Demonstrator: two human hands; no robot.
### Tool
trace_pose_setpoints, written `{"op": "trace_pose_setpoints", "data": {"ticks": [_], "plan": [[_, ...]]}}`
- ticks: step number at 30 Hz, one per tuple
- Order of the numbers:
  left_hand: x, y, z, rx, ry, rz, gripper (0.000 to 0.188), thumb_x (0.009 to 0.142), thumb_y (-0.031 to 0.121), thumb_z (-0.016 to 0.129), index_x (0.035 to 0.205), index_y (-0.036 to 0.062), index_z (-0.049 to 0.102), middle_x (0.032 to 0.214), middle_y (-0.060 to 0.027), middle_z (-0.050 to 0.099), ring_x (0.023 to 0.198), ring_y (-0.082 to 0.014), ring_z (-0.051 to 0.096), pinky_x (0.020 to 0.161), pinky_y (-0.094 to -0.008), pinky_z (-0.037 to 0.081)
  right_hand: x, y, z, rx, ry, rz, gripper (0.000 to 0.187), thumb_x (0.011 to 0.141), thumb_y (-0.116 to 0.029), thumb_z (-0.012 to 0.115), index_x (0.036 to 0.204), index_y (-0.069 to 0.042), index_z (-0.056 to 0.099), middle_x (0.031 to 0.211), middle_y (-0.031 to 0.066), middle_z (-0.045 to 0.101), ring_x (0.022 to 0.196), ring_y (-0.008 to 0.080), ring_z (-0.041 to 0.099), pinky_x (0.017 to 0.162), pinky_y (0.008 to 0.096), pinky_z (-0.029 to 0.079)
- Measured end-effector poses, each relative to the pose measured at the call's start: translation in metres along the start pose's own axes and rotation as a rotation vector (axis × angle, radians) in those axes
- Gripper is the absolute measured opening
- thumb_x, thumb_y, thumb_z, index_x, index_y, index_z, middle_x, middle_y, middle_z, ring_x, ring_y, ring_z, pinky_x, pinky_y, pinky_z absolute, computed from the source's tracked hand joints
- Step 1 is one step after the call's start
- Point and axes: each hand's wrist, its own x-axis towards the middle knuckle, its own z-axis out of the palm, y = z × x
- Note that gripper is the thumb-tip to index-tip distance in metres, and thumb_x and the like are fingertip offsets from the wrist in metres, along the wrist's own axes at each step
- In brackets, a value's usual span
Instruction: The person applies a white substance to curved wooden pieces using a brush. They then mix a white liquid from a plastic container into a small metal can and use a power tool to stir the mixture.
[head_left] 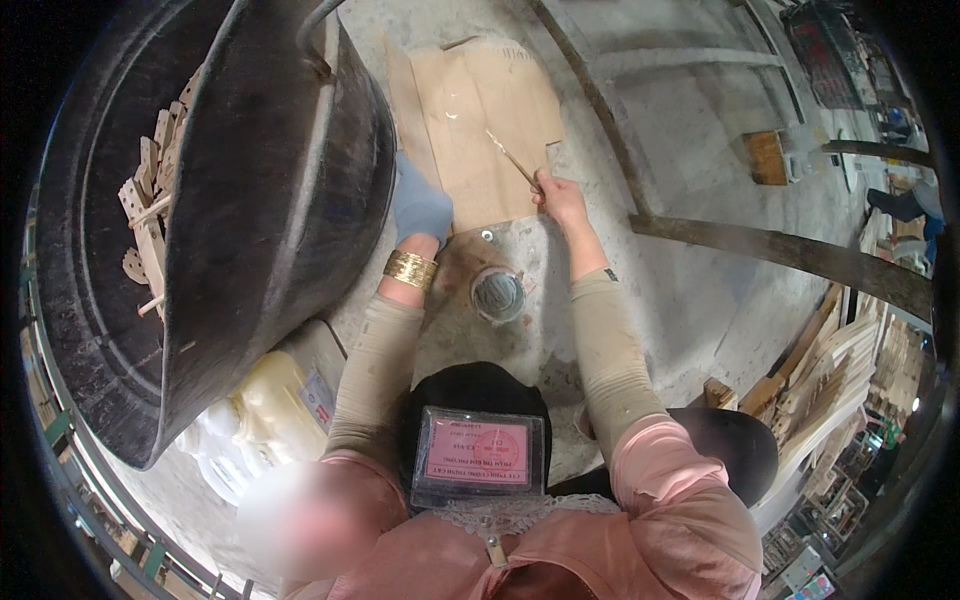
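My right hand [560, 197] is closed round the dark handle of a thin, stick-like tool [513, 160]. Its pale tip points up and left over a sheet of brown cardboard [490, 190] lying on the floor. Whether the tip touches the sheet I cannot tell. A small whitish wet mark [452, 116] shows on the cardboard. My left hand [421, 203], in a blue-grey glove, is at the sheet's left edge beside the black tub; its fingers are hidden. Between my forearms stands a small round container [497, 294] with greyish contents.
A large black tub [270, 190] rises close on my left, with drilled wooden pieces [150, 220] inside. Pale yellow plastic bags [270, 400] lie below it. A dark bar [780, 250] crosses the right side. Stacked wood strips [825, 375] and a wooden block [765, 158] are farther right.
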Motion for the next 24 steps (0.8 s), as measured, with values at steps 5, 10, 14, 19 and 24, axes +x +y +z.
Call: {"op": "trace_pose_setpoints", "data": {"ticks": [5,10,14,19,24], "plan": [[-0.007,0.022,-0.010,0.050,-0.056,-0.044,0.064,0.071,0.000,0.045,0.130,-0.0042,0.020,0.088,-0.0327,0.057,0.083,-0.0455,0.056,0.075,-0.0473,0.043,-0.006,-0.002,0.010,-0.374,0.131,-0.186,0.032,0.073,-0.033,0.067,0.068,-0.002,0.063,0.064,0.0121,0.063,0.063,0.0214,0.061,0.061,0.0330,0.047],[-0.008,0.031,-0.013,0.056,-0.074,-0.063,0.067,0.071,0.000,0.045,0.132,-0.0035,0.018,0.089,-0.0331,0.056,0.085,-0.0450,0.056,0.076,-0.0468,0.044,-0.024,-0.011,0.012,-0.467,0.216,-0.185,0.033,0.070,-0.034,0.069,0.066,-0.002,0.062,0.069,0.0192,0.063,0.070,0.0338,0.061,0.067,0.0399,0.047],[-0.004,0.033,-0.010,0.128,-0.126,-0.081,0.067,0.072,-0.001,0.044,0.133,-0.0042,0.016,0.093,-0.0335,0.055,0.089,-0.0438,0.056,0.077,-0.0454,0.044,-0.031,-0.005,0.005,-0.505,0.253,-0.174,0.035,0.069,-0.034,0.070,0.065,-0.001,0.061,0.070,0.0191,0.063,0.071,0.0336,0.062,0.067,0.0399,0.047],[0.000,0.043,-0.008,0.210,-0.234,-0.137,0.069,0.074,0.000,0.046,0.133,-0.0066,0.013,0.095,-0.0326,0.055,0.089,-0.0423,0.056,0.077,-0.0432,0.045,-0.046,0.008,-0.010,-0.493,0.283,-0.181,0.034,0.068,-0.033,0.070,0.065,0.000,0.060,0.071,0.0193,0.063,0.073,0.0339,0.061,0.068,0.0403,0.047],[0.008,0.013,-0.015,0.217,-0.161,-0.071,0.069,0.073,0.002,0.049,0.133,-0.0085,0.014,0.089,-0.0308,0.057,0.084,-0.0409,0.058,0.076,-0.0425,0.046,-0.056,0.007,-0.020,-0.549,0.304,-0.115,0.029,0.072,-0.029,0.070,0.072,-0.001,0.062,0.081,0.0181,0.063,0.081,0.0343,0.060,0.072,0.0421,0.047]]}}
